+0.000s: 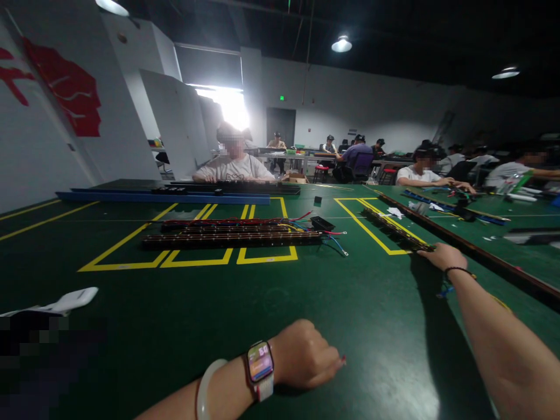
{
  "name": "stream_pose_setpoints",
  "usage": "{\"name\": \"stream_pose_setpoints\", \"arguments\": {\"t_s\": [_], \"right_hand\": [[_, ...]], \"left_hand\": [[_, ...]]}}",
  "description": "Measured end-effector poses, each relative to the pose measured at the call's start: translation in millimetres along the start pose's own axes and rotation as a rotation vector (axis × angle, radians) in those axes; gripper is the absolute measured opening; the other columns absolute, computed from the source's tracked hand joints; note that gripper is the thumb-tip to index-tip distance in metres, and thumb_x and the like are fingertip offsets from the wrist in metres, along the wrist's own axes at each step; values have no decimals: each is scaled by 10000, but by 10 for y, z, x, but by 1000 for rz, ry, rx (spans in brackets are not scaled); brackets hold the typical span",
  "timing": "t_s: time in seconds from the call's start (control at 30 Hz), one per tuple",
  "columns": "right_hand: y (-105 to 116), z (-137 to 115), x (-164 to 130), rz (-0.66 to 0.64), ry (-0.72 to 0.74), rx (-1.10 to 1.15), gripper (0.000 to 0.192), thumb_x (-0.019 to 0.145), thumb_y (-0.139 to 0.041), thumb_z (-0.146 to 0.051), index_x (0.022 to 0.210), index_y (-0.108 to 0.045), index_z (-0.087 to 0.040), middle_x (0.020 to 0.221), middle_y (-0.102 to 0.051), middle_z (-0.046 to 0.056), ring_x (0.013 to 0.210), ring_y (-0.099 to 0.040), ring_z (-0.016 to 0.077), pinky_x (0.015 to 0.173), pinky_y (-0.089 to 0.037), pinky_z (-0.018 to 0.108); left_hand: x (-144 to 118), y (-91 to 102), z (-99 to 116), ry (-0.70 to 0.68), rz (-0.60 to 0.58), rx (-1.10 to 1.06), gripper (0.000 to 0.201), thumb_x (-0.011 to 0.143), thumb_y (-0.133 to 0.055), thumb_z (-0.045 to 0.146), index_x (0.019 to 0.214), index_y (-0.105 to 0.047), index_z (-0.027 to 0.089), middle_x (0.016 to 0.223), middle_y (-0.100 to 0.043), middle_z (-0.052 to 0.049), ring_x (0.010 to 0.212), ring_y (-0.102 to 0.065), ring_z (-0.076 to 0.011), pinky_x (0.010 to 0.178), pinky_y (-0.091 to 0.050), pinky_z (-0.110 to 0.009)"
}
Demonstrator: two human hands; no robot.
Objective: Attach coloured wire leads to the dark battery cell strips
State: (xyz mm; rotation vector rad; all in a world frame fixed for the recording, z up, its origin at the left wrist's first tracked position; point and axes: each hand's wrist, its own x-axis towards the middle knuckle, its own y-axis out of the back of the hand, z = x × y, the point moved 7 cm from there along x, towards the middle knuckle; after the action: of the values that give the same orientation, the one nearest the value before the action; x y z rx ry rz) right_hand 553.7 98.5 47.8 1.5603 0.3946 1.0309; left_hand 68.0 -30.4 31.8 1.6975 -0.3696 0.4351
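Note:
My left hand (306,354) rests on the green table (245,315) near me, fingers curled, nothing in it; a smartwatch and a pale bangle are on that wrist. My right hand (441,255) reaches out to the right and lies on the near end of a long dark LED strip (394,227) that runs away along a yellow line. Whether the fingers grip the strip is hidden. A stack of similar long strips (231,233) with red, blue and yellow wires lies in the yellow boxes at mid-table.
A small black box (322,223) sits by the wire ends. White paper (65,302) lies at the left. A person sits across behind long black and blue bars (175,192). Other people work at tables to the right. A wooden rail (494,259) divides the tables.

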Motion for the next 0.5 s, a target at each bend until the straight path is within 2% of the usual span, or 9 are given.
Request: {"name": "stream_pose_setpoints", "arguments": {"t_s": [0.1, 0.17, 0.3, 0.4, 0.5], "right_hand": [[220, -129, -60, -43, 17, -93, 385, 793, -554, -471, 901, -654, -116, 939, -622, 196, 866, -563, 293, 583, -362, 334], [489, -245, -112, 56, 115, -184, 356, 821, -539, -407, 973, -629, -98, 999, -596, 195, 947, -526, 297, 589, -338, 322], [975, -367, -235, 223, 287, -309, 295, 857, -506, -343, 955, -618, -87, 956, -580, 179, 923, -507, 277, 563, -269, 306], [1267, -388, -350, 317, 321, -341, 324, 881, -481, -374, 991, -610, -98, 945, -578, 172, 887, -501, 260, 549, -235, 310], [1543, -499, -546, 426, 330, -275, 372, 878, -486, -426, 1064, -595, -123, 950, -586, 157, 912, -498, 255, 541, -233, 314]], "left_hand": [[-5, 8, 9, -4, 20, 8, 287, 901, -405, 283, 635, -461, 191, 493, -525, 42, 415, -469, -101, 442, -261, -278], [-6, 10, 9, -4, 29, 1, 288, 898, -412, 281, 629, -460, 191, 491, -528, 44, 409, -464, -99, 438, -261, -284], [-3, 10, 5, -1, 42, -13, 288, 892, -424, 283, 621, -458, 191, 481, -529, 45, 404, -459, -96, 437, -260, -287], [5, 11, 2, 9, 44, -14, 298, 894, -421, 293, 616, -454, 191, 480, -534, 43, 405, -462, -96, 444, -261, -285], [20, 20, 14, 7, 53, -17, 305, 893, -424, 298, 608, -452, 191, 480, -536, 42, 409, -465, -97, 447, -260, -282]]}}
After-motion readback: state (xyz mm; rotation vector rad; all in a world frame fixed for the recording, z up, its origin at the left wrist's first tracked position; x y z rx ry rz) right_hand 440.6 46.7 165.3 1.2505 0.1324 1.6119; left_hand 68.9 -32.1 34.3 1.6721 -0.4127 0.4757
